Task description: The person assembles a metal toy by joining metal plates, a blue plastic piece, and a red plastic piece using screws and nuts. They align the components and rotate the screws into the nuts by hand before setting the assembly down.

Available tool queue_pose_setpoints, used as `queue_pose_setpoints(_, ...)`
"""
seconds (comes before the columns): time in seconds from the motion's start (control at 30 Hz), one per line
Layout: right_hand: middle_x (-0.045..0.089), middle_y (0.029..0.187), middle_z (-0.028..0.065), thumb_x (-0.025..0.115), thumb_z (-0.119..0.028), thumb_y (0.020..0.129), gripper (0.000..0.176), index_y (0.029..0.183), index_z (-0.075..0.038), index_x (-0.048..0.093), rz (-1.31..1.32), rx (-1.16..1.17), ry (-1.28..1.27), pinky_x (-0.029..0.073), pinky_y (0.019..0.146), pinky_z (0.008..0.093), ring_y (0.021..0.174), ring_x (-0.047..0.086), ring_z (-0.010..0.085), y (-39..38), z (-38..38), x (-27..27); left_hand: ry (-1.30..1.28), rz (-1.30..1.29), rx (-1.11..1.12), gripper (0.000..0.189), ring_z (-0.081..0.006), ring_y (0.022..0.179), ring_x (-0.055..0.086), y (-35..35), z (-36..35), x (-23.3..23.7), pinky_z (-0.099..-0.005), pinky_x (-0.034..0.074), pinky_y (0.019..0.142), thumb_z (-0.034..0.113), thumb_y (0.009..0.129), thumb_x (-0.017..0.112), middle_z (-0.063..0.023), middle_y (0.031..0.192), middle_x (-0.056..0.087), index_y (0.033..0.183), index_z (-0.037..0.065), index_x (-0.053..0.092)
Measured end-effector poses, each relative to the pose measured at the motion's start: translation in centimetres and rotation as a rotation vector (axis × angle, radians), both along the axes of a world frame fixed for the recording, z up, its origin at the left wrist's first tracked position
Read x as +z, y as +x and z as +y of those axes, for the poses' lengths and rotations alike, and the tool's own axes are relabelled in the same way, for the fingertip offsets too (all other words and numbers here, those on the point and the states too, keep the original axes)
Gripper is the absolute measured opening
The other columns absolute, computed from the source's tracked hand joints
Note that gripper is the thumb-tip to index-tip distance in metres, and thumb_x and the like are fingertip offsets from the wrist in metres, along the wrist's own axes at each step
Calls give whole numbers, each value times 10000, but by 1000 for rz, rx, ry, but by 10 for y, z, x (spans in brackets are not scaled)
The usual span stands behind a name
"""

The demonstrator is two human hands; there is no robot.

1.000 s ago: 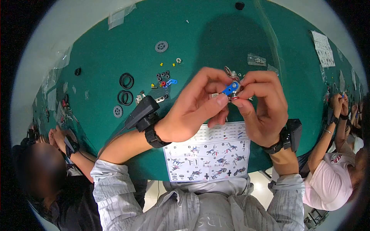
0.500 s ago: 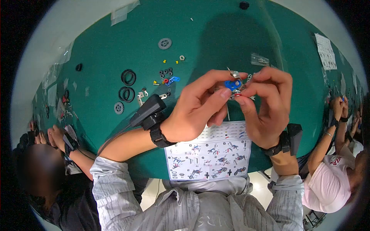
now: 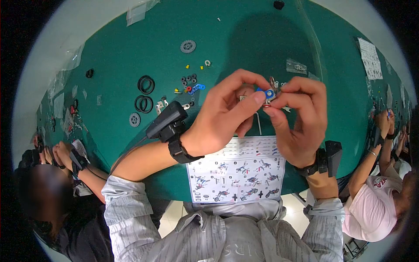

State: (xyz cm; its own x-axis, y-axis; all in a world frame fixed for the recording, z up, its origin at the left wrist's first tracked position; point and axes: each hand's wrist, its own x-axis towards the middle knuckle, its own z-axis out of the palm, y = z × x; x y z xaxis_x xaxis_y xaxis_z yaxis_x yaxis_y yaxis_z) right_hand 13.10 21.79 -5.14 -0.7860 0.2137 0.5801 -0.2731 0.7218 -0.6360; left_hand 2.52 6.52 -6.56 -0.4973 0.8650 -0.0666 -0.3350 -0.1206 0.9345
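Note:
Above the green table, both hands meet on a small toy model part (image 3: 269,93) with a blue piece, shiny metal bits and a red bit at its lower end. My left hand (image 3: 224,115) pinches its blue side between thumb and fingers, which hide much of it. My right hand (image 3: 301,115) has its fingertips closed against the part's right side and red end. Just below the hands, a thin hex key (image 3: 259,124) lies on the table. The printed instruction sheet (image 3: 235,174) lies nearer my body, showing numbered assembly pictures.
Left of my hands lie black rubber rings (image 3: 146,84), grey wheels (image 3: 188,46), a blue piece (image 3: 198,87), small black rings (image 3: 189,80) and metal strips (image 3: 160,106). A clear bag (image 3: 296,66) sits beyond my right hand. Other people work at both sides.
The blue-and-metal part has turned slightly between my fingers, and my left thumb now covers more of the blue piece. My left hand has shifted a little.

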Motion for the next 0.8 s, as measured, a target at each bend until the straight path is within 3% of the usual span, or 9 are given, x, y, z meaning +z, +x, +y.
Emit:
queue_pose_setpoints(0.17, 579, 1023, 128, 797, -10, 760, 201, 919, -31, 676, 21, 0, -14, 502, 734, 314, 885, 600, 244, 0, 1, -2, 4, -58, -28, 306, -105, 464, 524, 2, -1, -2, -233, 382, 434, 214, 1060, 477, -70, 880, 627, 1279, 2, 494)
queue_pose_setpoints(0.47, 584, 1019, 132, 786, -3, 765, 200, 917, -28, 659, 17, -8, -10, 504, 738, 319, 887, 600, 248, 0, -1, -4, 29, -25, 38, 350, -158, 574, 616, 9, -1, -2, -276, 501, 528, 230, 1074, 444, -111, 911, 641, 1306, -30, 480)
queue_pose_setpoints(0.8, 560, 1051, 143, 755, 26, 784, 190, 937, -23, 653, 13, 6, -22, 512, 755, 314, 894, 602, 245, 3, -4, -2, 60, -138, -37, 399, -178, 711, 652, 11, -3, -5, -284, 511, 628, 274, 1091, 388, -116, 912, 633, 1357, -16, 456)
